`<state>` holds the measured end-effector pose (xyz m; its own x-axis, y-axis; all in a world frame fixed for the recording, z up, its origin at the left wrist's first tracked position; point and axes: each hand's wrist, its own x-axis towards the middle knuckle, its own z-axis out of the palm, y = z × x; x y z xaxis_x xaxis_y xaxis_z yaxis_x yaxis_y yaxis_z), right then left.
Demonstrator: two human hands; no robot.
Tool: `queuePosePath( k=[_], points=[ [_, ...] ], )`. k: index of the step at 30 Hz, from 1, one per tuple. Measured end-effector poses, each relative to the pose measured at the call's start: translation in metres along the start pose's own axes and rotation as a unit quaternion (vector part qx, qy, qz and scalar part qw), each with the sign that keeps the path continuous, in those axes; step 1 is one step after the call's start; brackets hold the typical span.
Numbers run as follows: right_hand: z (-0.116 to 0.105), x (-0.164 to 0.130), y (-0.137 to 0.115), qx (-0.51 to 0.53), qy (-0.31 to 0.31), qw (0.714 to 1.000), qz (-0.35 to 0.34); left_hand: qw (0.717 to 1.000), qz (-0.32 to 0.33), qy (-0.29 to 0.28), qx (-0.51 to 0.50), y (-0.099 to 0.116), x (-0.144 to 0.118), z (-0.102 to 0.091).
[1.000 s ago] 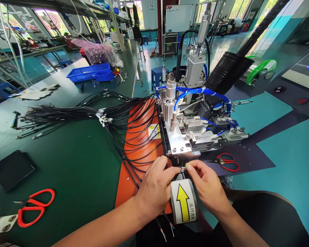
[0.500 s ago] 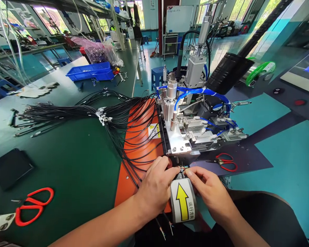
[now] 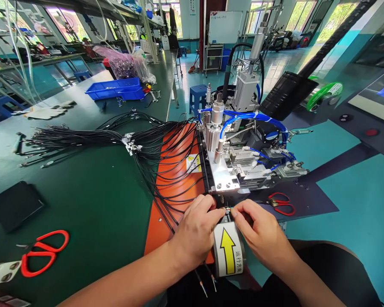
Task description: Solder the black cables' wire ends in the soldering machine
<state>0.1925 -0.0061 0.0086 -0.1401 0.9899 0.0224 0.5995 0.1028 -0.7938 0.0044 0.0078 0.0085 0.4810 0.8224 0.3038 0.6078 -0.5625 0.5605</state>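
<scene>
At lower centre, the left hand and right hand are pinching a thin black cable's wire tip against the silver metal machine, many black cables waiting upper left.

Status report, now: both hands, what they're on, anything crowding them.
Left hand and right hand pinching thin wire ends at silver machine's front edge. White roller with yellow arrow between wrists. Black cable bundle crowds left.
</scene>
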Motion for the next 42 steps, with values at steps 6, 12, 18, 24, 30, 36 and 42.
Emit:
queuePosePath(
  k=[6, 12, 18, 24, 30, 36, 42],
  points=[
    [0.003, 0.0, 0.006, -0.048, 0.018, 0.998, -0.037, 1.0, 0.001, -0.001, 0.001, -0.001, -0.001, 0.001],
    [0.002, 0.001, 0.017, -0.057, 0.015, 0.997, -0.044, 1.0, 0.005, -0.001, -0.006, -0.001, 0.0, 0.001],
    [-0.002, 0.005, 0.015, -0.072, -0.009, 0.994, -0.081, 1.0, 0.013, 0.003, -0.01, -0.001, 0.0, 0.002],
    [-0.003, 0.007, 0.008, -0.046, 0.003, 0.995, -0.085, 1.0, 0.015, 0.003, -0.002, -0.002, 0.0, 0.003],
    [-0.001, 0.01, 0.012, -0.018, 0.025, 0.997, -0.065, 1.0, 0.006, 0.002, 0.003, 0.0, 0.0, 0.002],
    [0.0, 0.01, 0.013, 0.004, 0.011, 1.0, -0.004, 0.997, 0.016, 0.0, 0.08, 0.003, -0.002, -0.003],
    [0.0, 0.014, 0.012, 0.052, -0.027, 0.995, 0.079, 0.986, -0.008, -0.097, 0.137, 0.007, -0.005, -0.013]
  ],
)
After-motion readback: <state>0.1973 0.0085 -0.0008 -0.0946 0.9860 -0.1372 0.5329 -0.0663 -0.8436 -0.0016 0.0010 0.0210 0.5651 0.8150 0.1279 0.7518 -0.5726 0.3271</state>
